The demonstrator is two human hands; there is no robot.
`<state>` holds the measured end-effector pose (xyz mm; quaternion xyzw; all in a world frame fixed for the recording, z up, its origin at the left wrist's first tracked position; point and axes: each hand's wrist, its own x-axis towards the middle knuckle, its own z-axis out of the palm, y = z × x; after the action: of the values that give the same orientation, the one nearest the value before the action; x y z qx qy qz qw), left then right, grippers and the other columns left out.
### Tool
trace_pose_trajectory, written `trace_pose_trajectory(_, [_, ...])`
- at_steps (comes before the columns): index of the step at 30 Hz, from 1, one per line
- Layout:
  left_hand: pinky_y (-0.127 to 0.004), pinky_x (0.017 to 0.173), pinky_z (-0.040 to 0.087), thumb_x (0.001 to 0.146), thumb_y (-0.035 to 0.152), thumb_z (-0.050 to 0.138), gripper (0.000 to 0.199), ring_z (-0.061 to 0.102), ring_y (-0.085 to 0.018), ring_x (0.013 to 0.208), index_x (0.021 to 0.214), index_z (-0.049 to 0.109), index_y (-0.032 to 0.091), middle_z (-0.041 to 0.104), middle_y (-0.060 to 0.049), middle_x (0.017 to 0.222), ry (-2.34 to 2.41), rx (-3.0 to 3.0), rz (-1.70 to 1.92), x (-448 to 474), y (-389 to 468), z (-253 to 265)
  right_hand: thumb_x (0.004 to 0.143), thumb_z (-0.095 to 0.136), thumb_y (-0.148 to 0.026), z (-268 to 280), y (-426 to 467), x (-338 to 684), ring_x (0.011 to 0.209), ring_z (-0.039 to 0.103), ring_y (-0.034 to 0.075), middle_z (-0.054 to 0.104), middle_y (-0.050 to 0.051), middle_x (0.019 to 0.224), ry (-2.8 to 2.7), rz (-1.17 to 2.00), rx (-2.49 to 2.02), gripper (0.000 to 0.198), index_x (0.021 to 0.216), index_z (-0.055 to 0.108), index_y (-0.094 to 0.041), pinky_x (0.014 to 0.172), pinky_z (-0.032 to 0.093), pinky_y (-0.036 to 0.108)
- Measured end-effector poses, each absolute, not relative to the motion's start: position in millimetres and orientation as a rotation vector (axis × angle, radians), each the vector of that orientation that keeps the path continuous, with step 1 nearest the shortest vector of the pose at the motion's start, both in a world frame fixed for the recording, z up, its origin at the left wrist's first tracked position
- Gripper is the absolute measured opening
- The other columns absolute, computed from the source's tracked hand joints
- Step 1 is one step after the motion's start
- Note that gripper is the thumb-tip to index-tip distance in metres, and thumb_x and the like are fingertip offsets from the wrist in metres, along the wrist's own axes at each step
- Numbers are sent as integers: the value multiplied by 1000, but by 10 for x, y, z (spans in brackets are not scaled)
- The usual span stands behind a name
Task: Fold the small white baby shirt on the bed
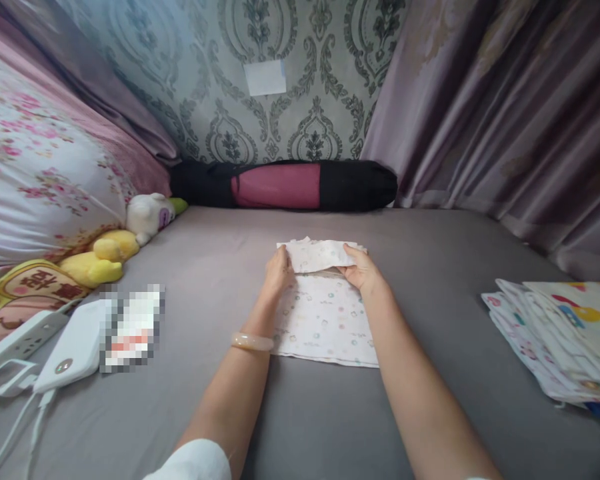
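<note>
A white cloth (325, 320) with small pale printed figures lies on the grey sheet in front of me, partly folded. Its far edge is lifted and turned over toward me as a narrow flap. At the flap's left end, my left hand (279, 268) grips the fabric with closed fingers; a pale bangle (251, 342) circles that wrist. My right hand (360, 268) pinches the flap's right end, thumb on top and the other fingers partly hidden beneath. The near part of the cloth rests flat between my forearms.
Folded printed cloths (555, 340) are stacked at the right. On the left lie a power strip (25, 340), a white charger with cables (75, 347), a blurred packet (133, 327) and plush toys (97, 257). A long black and pink bag (277, 187) lines the wall.
</note>
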<state>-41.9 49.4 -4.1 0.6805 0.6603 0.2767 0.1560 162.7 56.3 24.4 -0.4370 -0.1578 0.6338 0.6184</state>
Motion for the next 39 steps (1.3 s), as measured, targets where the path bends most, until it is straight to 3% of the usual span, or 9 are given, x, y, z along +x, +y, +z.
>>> trace_pose_trajectory(4, [-43, 113, 35, 93, 19, 37, 50, 42, -27, 138, 142, 40, 9, 49, -20, 145, 1874, 2065, 757, -398, 504, -108, 82, 58, 5, 222, 589, 1674, 59, 67, 14, 68, 1, 64, -341, 1338, -1153, 20, 78, 61, -14, 66, 60, 28])
trace_pose_trajectory(11, [-50, 118, 23, 99, 30, 31, 52, 26, -29, 147, 146, 35, 10, 35, -19, 155, 1878, 2107, 594, -330, 406, -42, 78, 62, 0, 154, 571, 1830, 65, 71, 19, 66, -1, 57, -601, 1182, -1378, 15, 76, 65, -15, 68, 61, 33])
trace_pose_trajectory(21, [-47, 119, 21, 99, 30, 32, 50, 28, -27, 146, 145, 37, 12, 37, -16, 155, 1851, 2222, 512, -277, 335, 40, 68, 58, 1, 113, 604, 1944, 60, 69, 19, 65, 0, 55, -714, 1007, -1544, 21, 81, 70, -11, 60, 57, 27])
trace_pose_trajectory(26, [-49, 120, 18, 99, 28, 30, 49, 28, -26, 146, 144, 37, 11, 40, -17, 153, 1829, 2303, 482, -232, 334, 42, 68, 56, -2, 128, 613, 1999, 88, 70, 24, 72, 7, 80, -777, 862, -1645, 29, 90, 71, -12, 82, 56, 34])
trace_pose_trajectory(31, [-47, 121, 14, 99, 27, 31, 47, 29, -24, 146, 143, 39, 14, 42, -15, 153, 1765, 2413, 534, -108, 339, -4, 84, 50, -11, 200, 538, 1840, 122, 55, 27, 66, 14, 121, -1150, 539, -1731, 38, 118, 66, -14, 109, 38, 44])
trace_pose_trajectory(39, [-48, 120, 18, 99, 23, 29, 46, 31, -25, 145, 141, 42, 12, 44, -16, 151, 1731, 2416, 476, -37, 317, -8, 96, 34, -15, 80, 350, 1294, 142, 32, 23, 44, 13, 149, -2111, 351, -1589, 47, 141, 49, -11, 119, 18, 43])
